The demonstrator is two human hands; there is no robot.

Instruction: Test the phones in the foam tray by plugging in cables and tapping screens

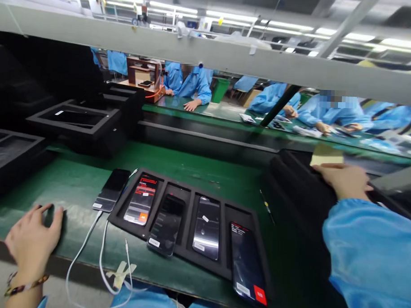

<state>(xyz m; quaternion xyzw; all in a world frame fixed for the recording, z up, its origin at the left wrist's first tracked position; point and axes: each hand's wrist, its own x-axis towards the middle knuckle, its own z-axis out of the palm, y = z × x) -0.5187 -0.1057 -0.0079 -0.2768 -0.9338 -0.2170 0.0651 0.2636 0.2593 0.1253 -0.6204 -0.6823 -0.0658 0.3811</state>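
My left hand (36,233) rests on the green table (73,181) at the left, fingers apart, holding nothing. At the right, my right hand (344,179) pinches a yellowish paper (327,155) over a stack of black foam trays (294,197). Between them lies a black foam tray (186,218) with several phones. One phone (145,199) shows red text; a dark phone (166,224) and the rightmost phone (249,263) overhang their slots, and another (207,228) lies in its slot. Left of the tray, a phone (111,190) has a white cable (84,242) at its lower end.
Black trays (75,118) are stacked at the back left. A thin pen-like tool (267,205) lies near the right stack. Loose cables and tape (121,274) are at the front edge. A grey beam (209,53) crosses above; people in blue work beyond.
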